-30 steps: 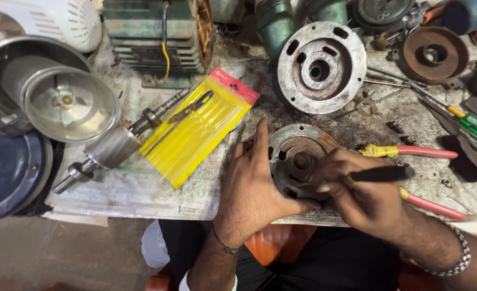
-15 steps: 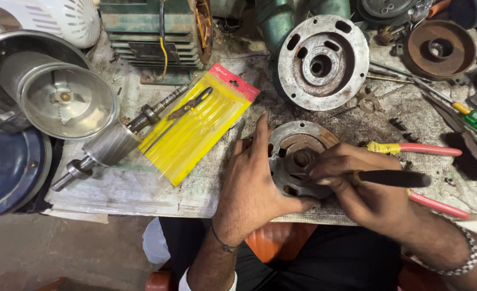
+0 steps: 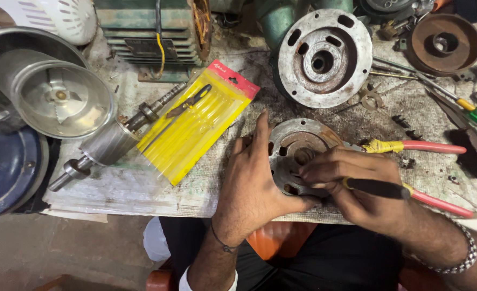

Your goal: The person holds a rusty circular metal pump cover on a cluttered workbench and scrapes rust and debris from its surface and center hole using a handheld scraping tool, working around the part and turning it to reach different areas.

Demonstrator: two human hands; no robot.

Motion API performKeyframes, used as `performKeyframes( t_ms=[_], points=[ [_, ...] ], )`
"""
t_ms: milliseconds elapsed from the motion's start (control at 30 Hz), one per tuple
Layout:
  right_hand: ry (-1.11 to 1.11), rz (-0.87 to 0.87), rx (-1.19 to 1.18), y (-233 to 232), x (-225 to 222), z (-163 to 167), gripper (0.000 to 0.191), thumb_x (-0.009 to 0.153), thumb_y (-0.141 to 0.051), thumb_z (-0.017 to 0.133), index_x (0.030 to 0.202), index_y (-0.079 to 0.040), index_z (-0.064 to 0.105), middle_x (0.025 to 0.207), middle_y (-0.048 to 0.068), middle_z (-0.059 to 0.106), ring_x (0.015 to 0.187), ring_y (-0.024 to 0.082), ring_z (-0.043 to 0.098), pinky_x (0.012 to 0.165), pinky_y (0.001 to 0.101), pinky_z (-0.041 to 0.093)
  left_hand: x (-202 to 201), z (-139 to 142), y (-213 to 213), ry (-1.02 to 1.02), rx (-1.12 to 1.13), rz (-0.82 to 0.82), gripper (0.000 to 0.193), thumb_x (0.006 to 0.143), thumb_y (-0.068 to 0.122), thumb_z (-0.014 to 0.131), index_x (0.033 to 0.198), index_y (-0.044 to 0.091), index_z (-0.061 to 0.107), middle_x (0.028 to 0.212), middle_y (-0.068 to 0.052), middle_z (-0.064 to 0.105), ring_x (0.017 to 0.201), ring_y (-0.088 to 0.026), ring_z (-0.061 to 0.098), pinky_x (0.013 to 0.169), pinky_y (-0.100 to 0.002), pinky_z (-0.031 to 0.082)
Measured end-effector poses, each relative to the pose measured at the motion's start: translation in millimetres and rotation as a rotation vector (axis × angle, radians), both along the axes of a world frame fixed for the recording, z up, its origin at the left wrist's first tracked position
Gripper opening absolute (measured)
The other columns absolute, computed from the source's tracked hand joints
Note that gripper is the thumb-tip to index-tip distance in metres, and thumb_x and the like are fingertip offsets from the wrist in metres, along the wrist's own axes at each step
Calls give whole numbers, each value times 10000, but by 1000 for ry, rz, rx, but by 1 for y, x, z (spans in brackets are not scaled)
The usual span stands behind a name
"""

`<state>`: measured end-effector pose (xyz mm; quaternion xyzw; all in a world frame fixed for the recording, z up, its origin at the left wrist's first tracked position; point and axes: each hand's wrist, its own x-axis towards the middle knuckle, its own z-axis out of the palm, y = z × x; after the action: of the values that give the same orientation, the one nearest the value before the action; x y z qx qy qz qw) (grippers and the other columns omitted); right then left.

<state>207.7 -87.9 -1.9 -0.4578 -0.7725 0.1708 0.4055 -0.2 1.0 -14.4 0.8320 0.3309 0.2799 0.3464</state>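
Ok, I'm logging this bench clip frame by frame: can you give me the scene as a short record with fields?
left hand: steadies the round metal end plate at the bench edge
right hand: grips a black-handled tool at the plate's centre
beside plate: red-handled pliers
left of hands: yellow tool pack, rotor shaft
behind: larger end plate

end plate (image 3: 295, 153) between both hands, packet (image 3: 198, 124) left; pliers (image 3: 416, 146) right
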Motion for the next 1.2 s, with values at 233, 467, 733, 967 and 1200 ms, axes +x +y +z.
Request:
performKeyframes(
  t_ms=[233, 467, 733, 967, 1200],
  points=[
    [58, -73, -34, 2, -2, -7, 120, 888, 27, 656, 986, -12, 713, 1002, 117, 768, 925, 220, 785, 798, 314, 623, 2, 3, 0, 7, 4, 14, 1520, 457, 456, 996, 1563, -105, 117, 1449, -364, 512, 1319, -457, 548, 1198, -532, 301],
    [48, -76, -90, 2, -1, -8, 106, 879, 17, 686, 973, -20, 718, 975, 87, 775, 914, 212, 791, 777, 324, 626, 3, 1, 1, 47, -18, 27, 1531, 434, 444, 1003, 1560, -98, 119, 1428, -357, 523, 1277, -445, 575, 1192, -527, 285],
    [77, 10, -101, 4, 1, -15, 295, 784, 77, 540, 1003, -17, 715, 1029, 111, 759, 964, 239, 782, 799, 337, 632, 2, -4, 1, 3, -45, -1, 1517, 472, 452, 982, 1579, -112, 112, 1388, -332, 571, 1298, -418, 600, 1233, -515, 278],
    [47, -42, -109, 5, 9, -24, 135, 900, 39, 610, 967, -12, 715, 963, 99, 778, 947, 246, 755, 801, 352, 622, 4, -4, 1, 43, -32, 22, 1527, 454, 441, 1000, 1573, -91, 108, 1504, -345, 456, 1348, -445, 524, 1215, -515, 247],
    [73, 25, -79, 5, 7, -26, 243, 817, 103, 539, 983, -8, 678, 1002, 97, 771, 963, 234, 798, 827, 347, 650, 4, -7, 2, 36, -22, 4, 1542, 462, 474, 1001, 1574, -99, 99, 1515, -349, 435, 1357, -436, 519, 1234, -521, 216]
  ],
)
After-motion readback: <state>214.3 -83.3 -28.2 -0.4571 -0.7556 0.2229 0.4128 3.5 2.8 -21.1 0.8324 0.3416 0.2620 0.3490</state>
